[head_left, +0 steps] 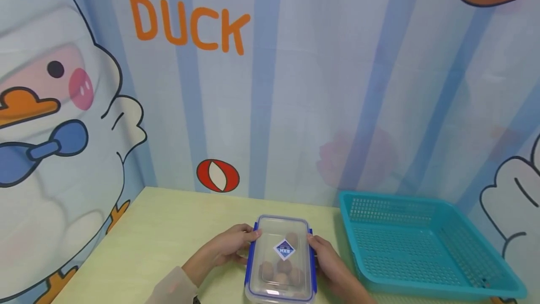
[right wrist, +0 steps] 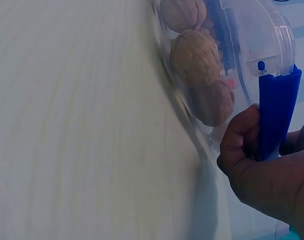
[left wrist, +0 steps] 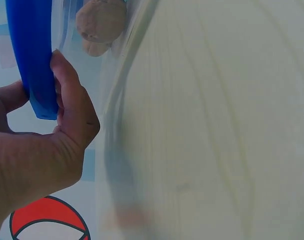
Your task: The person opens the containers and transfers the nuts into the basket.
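Both hands' fingers curled in: left hand [head_left: 231, 246] and right hand [head_left: 331, 259] each pinch a long blue plastic side flap [left wrist: 34, 60] of the clear rectangular plastic box [head_left: 269, 251] between them. Clear blue-edged lid [head_left: 272, 229] covers round brown walnuts [head_left: 283, 266]. Pale yellow table [head_left: 181, 212] below; rectangular teal perforated plastic basket [head_left: 392, 236] near the right hand, blue-striped cartoon backdrop [head_left: 303, 83] behind.

A playful tabletop nook; the room beyond was hidden.
Blue-striped cloth [head_left: 303, 83] rose behind a pale table [head_left: 160, 229] at bottom, with a cartoon duck [head_left: 42, 229] down the left edge and orange lettering [head_left: 179, 36] at upper left.
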The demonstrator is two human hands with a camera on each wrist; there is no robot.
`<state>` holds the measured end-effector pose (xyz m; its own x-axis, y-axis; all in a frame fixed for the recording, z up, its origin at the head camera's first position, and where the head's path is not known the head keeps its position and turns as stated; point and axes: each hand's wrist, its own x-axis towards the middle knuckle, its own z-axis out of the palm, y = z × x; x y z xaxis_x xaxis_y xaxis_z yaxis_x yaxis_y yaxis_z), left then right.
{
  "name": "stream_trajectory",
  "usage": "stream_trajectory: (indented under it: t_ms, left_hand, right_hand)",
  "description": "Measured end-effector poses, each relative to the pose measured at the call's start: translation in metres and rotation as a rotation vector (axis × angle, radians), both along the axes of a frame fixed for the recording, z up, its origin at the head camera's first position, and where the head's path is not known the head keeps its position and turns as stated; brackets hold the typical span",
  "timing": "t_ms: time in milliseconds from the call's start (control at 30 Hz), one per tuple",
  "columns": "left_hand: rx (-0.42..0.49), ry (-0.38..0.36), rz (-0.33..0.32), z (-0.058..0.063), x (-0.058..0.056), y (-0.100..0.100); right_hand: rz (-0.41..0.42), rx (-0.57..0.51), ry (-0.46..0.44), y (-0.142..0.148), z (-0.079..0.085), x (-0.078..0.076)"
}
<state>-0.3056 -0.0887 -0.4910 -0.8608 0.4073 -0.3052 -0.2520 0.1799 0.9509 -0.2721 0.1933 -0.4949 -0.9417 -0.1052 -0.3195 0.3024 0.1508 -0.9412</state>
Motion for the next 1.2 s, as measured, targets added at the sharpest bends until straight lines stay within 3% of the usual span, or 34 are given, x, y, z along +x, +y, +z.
stream_trajectory:
  t_ms: [200,500,767,967,1200]
  left_hand:
    - [-0.004,-0.003,-0.007,0.003,0.0,0.0]
    - [0.014,-0.024,-0.01,0.005,-0.001,0.001]
    - [0.019,-0.018,0.003,0.004,-0.001,0.001]
    - [-0.006,-0.013,0.017,0.002,0.001,0.001]
    - [-0.029,-0.001,0.023,0.005,0.001,0.003]
  right_hand:
    - [-0.005,0.009,0.001,0.0,0.002,0.001]
    - [-0.061,-0.061,0.066,0.008,-0.01,0.007]
    - [-0.084,-0.039,0.06,0.01,-0.009,0.001]
    - [-0.08,0.154,0.024,0.007,0.0,0.004]
    - [0.014,0.415,0.175,0.0,0.005,0.012]
